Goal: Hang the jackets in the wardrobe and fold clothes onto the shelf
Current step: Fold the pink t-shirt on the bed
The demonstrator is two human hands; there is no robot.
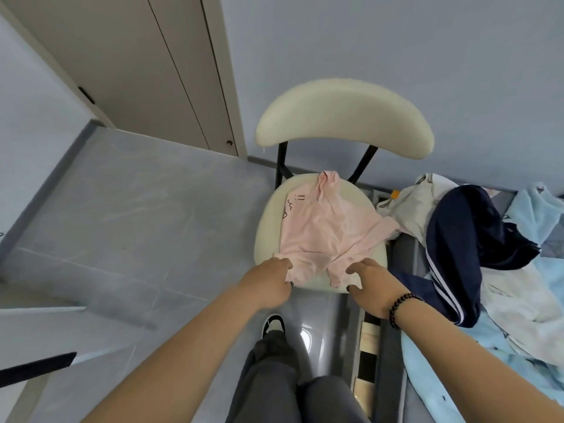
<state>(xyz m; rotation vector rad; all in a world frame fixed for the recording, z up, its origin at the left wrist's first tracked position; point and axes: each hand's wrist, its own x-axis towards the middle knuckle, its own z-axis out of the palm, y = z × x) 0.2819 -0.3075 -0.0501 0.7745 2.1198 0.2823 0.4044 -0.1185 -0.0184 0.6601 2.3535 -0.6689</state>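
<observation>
Both of our hands are working the near edge of the pink top [328,230], which is lying spread over the cream chair seat [268,209]. Our left hand [268,282] is pinching the hem at the near-left corner, fingers curled round the cloth. Our right hand [374,283] is resting on the near-right hem, fingers bent over it; whether it is truly gripping we cannot tell. The top's long axis is running away from us toward the chair back [345,117], one sleeve trailing right toward the navy jacket [467,236]. We judge a fold away from us comes next, and neither hand is nearer.
</observation>
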